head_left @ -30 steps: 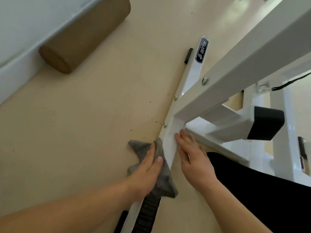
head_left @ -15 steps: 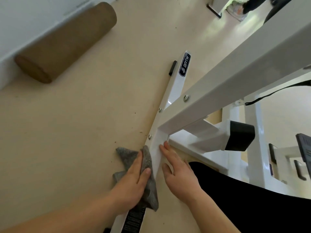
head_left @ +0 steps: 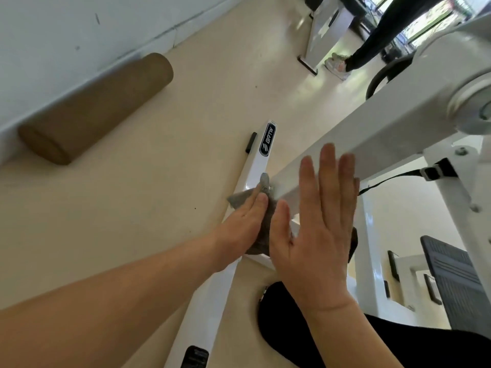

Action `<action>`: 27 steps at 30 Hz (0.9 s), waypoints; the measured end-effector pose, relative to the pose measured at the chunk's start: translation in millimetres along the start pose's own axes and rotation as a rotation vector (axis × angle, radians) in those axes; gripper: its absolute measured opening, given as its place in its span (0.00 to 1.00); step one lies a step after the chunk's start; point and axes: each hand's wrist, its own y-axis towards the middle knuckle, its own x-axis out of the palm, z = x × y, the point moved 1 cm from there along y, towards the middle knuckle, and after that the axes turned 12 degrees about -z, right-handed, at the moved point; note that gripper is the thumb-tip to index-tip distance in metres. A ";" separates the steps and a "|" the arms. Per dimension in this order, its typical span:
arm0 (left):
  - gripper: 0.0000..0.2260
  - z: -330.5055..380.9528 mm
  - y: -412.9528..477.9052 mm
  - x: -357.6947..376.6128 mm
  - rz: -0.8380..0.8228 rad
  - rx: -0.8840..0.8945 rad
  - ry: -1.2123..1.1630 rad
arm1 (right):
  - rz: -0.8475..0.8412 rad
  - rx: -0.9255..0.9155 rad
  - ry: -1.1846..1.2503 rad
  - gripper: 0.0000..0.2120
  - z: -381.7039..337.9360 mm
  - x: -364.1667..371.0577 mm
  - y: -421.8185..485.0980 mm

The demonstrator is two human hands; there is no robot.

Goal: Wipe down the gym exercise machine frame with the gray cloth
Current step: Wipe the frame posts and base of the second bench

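Note:
The white machine frame has a floor bar [head_left: 256, 166] with a black logo plate and a slanted beam [head_left: 385, 134] rising to the right. My left hand [head_left: 243, 224] lies flat with straight fingers on the gray cloth [head_left: 261, 235], pressing it against the floor bar where the beam joins it. A corner of the cloth sticks up by the bolt. My right hand [head_left: 316, 221] is spread open with straight fingers, its fingertips over the lower side of the slanted beam. It covers part of the cloth and the joint.
A brown foam roller [head_left: 93, 110] lies on the beige floor along the wall at left. My black-clad leg [head_left: 345, 335] is at bottom right. More white frame parts, a black strap [head_left: 398, 176] and a dark pad [head_left: 457, 282] fill the right. Another person's leg and shoe [head_left: 345, 62] stand far back.
My left hand slid the cloth up the floor bar toward the beam joint. My right hand lifted off the bar and rose, spread open, onto the slanted beam. The view tilted up.

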 end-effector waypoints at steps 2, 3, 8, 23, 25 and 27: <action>0.26 -10.5 0.5 0.7 0.000 -0.101 -0.040 | 0.017 0.121 -0.153 0.36 8.9 0.2 6.2; 0.27 -19.1 -1.6 -2.1 0.037 -0.153 -0.043 | 0.014 0.144 -0.222 0.38 14.4 2.1 6.2; 0.24 -28.5 1.5 -19.9 0.141 -0.313 0.110 | 0.080 0.121 -0.282 0.40 29.6 26.1 11.8; 0.22 -1.3 23.2 -7.4 0.173 -0.037 -0.013 | 0.102 -0.010 -0.293 0.47 48.2 43.5 15.2; 0.21 15.0 24.1 7.7 0.106 0.089 -0.065 | 0.086 0.006 -0.276 0.46 45.0 42.7 14.4; 0.21 15.8 18.8 14.4 0.088 0.156 -0.161 | 0.065 0.031 -0.251 0.44 40.8 36.7 12.6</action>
